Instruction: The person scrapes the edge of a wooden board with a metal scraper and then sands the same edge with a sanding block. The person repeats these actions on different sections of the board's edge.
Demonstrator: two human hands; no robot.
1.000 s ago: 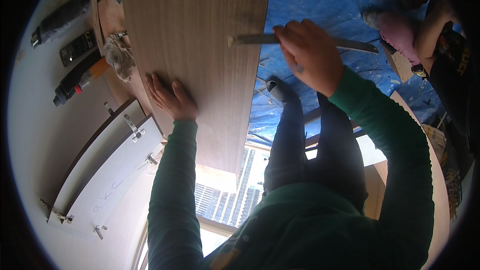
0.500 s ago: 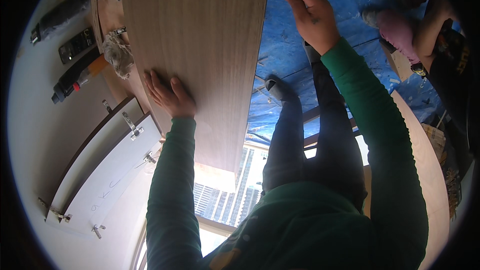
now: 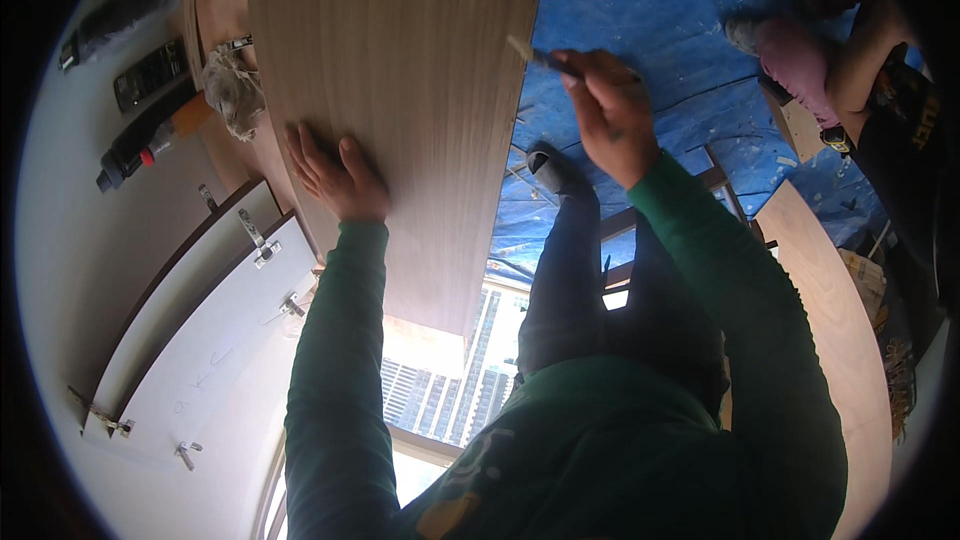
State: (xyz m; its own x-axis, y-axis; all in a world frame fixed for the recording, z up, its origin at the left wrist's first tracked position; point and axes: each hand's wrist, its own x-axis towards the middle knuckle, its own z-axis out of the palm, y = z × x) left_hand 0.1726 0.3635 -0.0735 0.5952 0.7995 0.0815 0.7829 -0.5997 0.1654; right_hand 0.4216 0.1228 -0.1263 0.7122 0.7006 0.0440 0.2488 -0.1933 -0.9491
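My left hand (image 3: 335, 175) lies flat with fingers apart on a long wood-grain panel (image 3: 400, 50). Held in my right hand (image 3: 610, 120), just off the panel's right edge, is a narrow tool (image 3: 545, 58) with a pale tip angled toward the board; motion blurs it, and much of its length is hidden. A pale crumpled bundle (image 3: 232, 95) sits beside the panel's left edge, near some tools (image 3: 140, 145).
White boards with metal hinges (image 3: 210, 320) are at the lower left. A blue sheet (image 3: 660, 0) covers the floor, with dark frame pieces (image 3: 720, 180) on it. Another person's pink-clad limb (image 3: 795, 60) is at upper right, above a curved plywood board (image 3: 830, 340).
My right hand rose beyond the panel's edge, then came back down; the tool, level a second ago, is now angled. My left hand shifted slightly up in the view.
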